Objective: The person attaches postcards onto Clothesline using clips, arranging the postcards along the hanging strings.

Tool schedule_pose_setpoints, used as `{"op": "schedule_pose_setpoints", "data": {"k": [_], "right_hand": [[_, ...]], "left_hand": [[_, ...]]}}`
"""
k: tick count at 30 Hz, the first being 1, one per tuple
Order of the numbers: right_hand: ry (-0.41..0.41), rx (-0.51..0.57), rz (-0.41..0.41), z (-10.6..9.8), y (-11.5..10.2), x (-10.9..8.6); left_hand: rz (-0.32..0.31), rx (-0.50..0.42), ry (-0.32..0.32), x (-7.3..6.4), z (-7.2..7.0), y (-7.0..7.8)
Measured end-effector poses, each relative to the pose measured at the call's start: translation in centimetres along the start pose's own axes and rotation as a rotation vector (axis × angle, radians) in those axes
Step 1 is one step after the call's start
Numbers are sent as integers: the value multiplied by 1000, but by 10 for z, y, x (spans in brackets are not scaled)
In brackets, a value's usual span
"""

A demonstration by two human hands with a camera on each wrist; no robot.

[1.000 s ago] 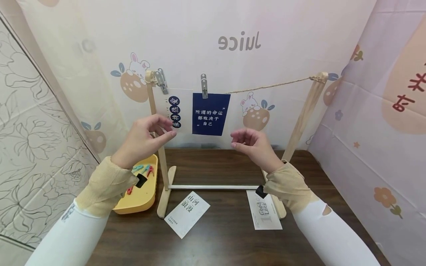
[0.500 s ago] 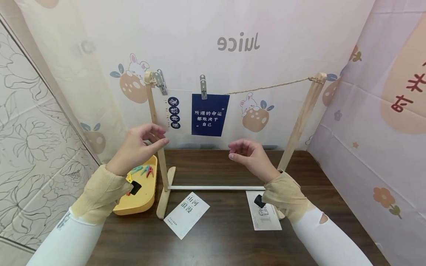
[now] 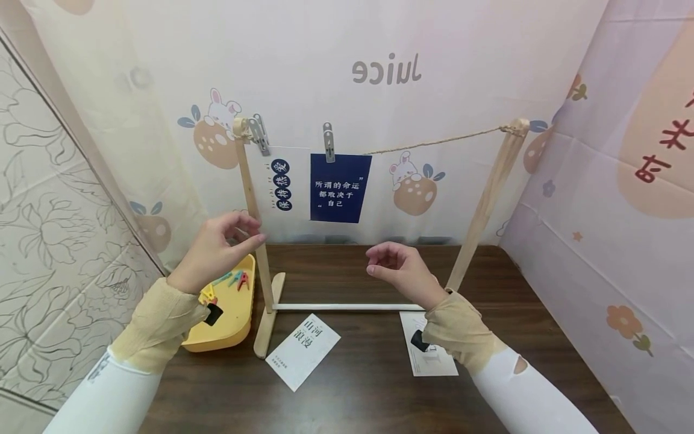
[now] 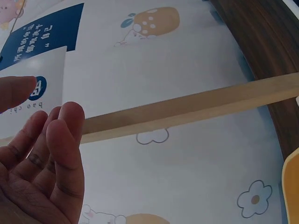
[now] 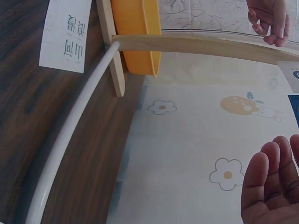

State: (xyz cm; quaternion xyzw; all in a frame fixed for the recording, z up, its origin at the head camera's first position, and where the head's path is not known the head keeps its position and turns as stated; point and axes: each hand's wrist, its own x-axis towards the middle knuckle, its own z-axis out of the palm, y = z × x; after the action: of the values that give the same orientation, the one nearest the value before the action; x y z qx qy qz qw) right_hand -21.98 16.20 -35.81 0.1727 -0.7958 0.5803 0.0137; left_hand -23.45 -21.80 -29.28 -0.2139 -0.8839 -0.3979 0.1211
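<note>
My left hand (image 3: 219, 250) hovers beside the left post (image 3: 262, 271) of a wooden stand, fingers loosely bent and nothing between them. To the right, below the rope (image 3: 434, 143), my right hand (image 3: 403, 271) hangs in the air, likewise holding nothing. A dark blue card (image 3: 340, 208) with white writing hangs from the rope under a grey clothespin (image 3: 329, 144). Left of it hangs a white card (image 3: 298, 181) with blue circles, a second grey clothespin (image 3: 259, 137) at its top corner. In the left wrist view, the bent fingers (image 4: 67, 154) overlap the post.
Two printed cards lie on the dark wooden table (image 3: 358, 398): one white card (image 3: 303, 355) at left, another pale card (image 3: 434, 364) partly behind my right wrist. A yellow basket (image 3: 241, 322) with several small coloured clothespins (image 3: 243, 281) stands at left. A white bar (image 3: 347, 307) joins the stand's feet.
Both hands have moved down and slightly left, away from the hanging cards. The cards and clothespins keep their places.
</note>
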Motion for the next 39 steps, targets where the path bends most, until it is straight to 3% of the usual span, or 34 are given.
{"op": "schedule_pose_setpoints", "data": {"k": [20,29,39], "right_hand": [[-41,-40,5,14,20,-6],[-87,-79,3,26,32,-12],[-119,-139,-17,43,41,-15]], "left_hand": [[-74,50,-36,-10,3,-39],[-168,102,-114,-14,6,-57],[-189,156,-167,-14,9,-76]]}}
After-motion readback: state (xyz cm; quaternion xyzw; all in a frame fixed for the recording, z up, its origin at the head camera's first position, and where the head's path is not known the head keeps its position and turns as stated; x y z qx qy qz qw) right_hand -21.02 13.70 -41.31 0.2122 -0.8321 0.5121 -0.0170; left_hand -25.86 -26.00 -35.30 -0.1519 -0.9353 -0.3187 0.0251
